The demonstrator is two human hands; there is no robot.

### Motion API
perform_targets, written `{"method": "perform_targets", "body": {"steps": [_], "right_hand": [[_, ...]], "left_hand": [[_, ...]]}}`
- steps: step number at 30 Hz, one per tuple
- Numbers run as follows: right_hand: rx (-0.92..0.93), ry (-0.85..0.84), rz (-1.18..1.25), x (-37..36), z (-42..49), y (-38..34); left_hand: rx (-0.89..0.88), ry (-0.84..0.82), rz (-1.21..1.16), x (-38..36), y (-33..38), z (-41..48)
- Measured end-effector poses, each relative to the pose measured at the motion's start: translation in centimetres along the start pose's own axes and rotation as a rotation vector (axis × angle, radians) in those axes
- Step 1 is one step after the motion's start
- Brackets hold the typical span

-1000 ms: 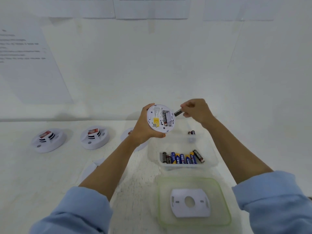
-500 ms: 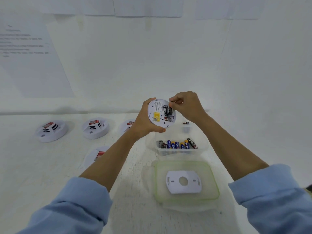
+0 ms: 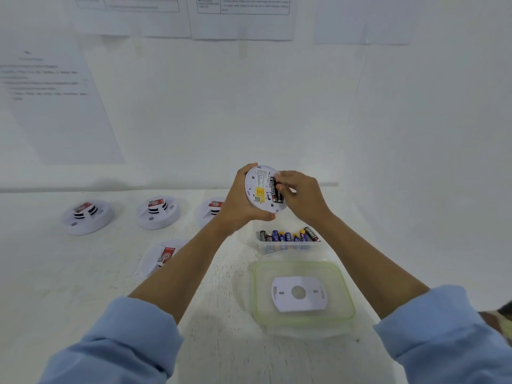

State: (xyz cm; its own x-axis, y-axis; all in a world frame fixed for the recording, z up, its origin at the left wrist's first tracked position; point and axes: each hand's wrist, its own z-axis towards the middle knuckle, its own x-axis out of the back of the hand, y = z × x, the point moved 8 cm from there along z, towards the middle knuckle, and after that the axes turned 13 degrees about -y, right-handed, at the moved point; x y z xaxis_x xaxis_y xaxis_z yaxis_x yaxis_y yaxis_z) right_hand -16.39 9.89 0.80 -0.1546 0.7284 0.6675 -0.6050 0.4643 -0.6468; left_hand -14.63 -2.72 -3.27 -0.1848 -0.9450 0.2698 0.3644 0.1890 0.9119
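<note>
1. The left hand (image 3: 242, 202) grips the round white smoke detector (image 3: 260, 189) by its rim, fingers curled behind and thumb at the lower edge. It holds the detector in the air above the far end of the clear plastic tub (image 3: 288, 246), with the labelled back facing the camera, much as it did a second ago.
2. The right hand (image 3: 303, 199) has its fingers curled in, thumb and forefinger pinching the upper end of a black battery (image 3: 278, 194).
3. A second ago that battery stuck out past the detector's right edge, clear of the housing. Half a second ago it was tipped into the battery bay.
4. Now it lies lengthwise in the bay, upright beside a second cell whose label I cannot read. The right hand has closed in from the right until it covers the detector's right edge.
5. The tub stands on the white table (image 3: 55, 286) under the hands, and a row of loose batteries (image 3: 288, 236) lies inside it, unchanged.
6. The green-rimmed lid (image 3: 256, 292) lies nearer the person, touching the tub, and carries a white mounting plate (image 3: 299, 294).
7. Four more smoke detectors rest on the table to the left: one far left (image 3: 87, 217), one beside it (image 3: 158, 212), one partly behind the left wrist (image 3: 210, 210), and one nearer (image 3: 162, 256) beside the left forearm.
</note>
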Motion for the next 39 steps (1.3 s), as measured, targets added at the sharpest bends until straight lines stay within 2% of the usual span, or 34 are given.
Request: {"method": "perform_targets", "body": {"steps": [12, 17, 19, 21, 22, 25, 28, 33, 39], "right_hand": [[-0.17, -0.106, 0.248, -1.4, -2.7, -0.1], [-0.19, -0.254, 0.411, -2.8, -4.9, -0.3], [-0.201, -0.222, 0.43, -2.6, -6.0, 0.2], [-0.21, -0.19, 0.313, -1.8, -7.1, 0.7], [-0.222, -0.24, 0.243, -1.8, -7.7, 0.8], [-0.287, -0.612, -0.023, -3.5, -10.1, 1.0], [-0.332, -0.797, -0.193, -4.5, -12.4, 1.3], [-0.341, -0.921, -0.352, -5.3, -13.7, 1.6], [-0.288, -0.912, -0.406, -5.7, -13.2, 1.6]], "left_hand": [[0.032, 0.004, -0.056, -0.9, 1.2, -2.7], [0.042, -0.016, -0.032, -1.0, 1.5, -4.6], [0.047, -0.035, -0.017, -1.0, 1.6, -5.6], [0.046, -0.026, -0.002, -0.8, 1.7, -6.7], [0.046, -0.015, 0.003, -0.6, 1.8, -7.3], [0.068, 0.025, 0.005, -0.5, 2.0, -9.0], [0.096, 0.034, 0.017, -1.2, 2.5, -10.4], [0.113, 0.027, 0.003, -2.2, 2.7, -11.9], [0.137, 0.021, 0.014, -2.2, 2.6, -12.4]]}}
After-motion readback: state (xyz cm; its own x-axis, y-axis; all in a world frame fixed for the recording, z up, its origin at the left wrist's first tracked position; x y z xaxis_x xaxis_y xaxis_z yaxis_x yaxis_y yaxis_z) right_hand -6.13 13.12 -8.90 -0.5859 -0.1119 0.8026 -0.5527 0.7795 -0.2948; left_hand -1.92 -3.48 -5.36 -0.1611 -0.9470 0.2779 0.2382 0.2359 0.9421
